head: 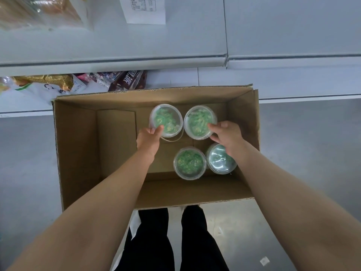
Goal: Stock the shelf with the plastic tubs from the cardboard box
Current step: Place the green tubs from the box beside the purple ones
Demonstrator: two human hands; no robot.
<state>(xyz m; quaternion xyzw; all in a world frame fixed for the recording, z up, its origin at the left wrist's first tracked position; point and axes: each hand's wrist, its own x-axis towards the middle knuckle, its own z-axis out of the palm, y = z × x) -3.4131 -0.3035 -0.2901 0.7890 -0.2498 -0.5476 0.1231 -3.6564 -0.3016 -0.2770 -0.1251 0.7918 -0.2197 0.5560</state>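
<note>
- Shelf (293,36): pale grey boards spanning the far side of the scene; snack packets (125,80) lie on a lower board at far left.
- Cardboard box (78,149): open-topped, standing on the grey floor just near of the shelf, flaps folded down; its left half holds nothing but bare cardboard.
- Arms: both forearms bare, extended forward and down into the box from the near edge, converging toward its far right part.
- Four plastic tubs, clear-lidded with green contents, in a two-by-two group at the right of the box: far-left tub (167,119), far-right tub (199,121), near-left tub (189,163), near-right tub (219,159).
- Left hand (148,139): grip clamped on the near rim of the far-left tub, thumb over the lid.
- Right hand (227,136): grip clamped on the near-right rim of the far-right tub, thumb laid across the lid; the wrist overhangs the near-right tub.
</note>
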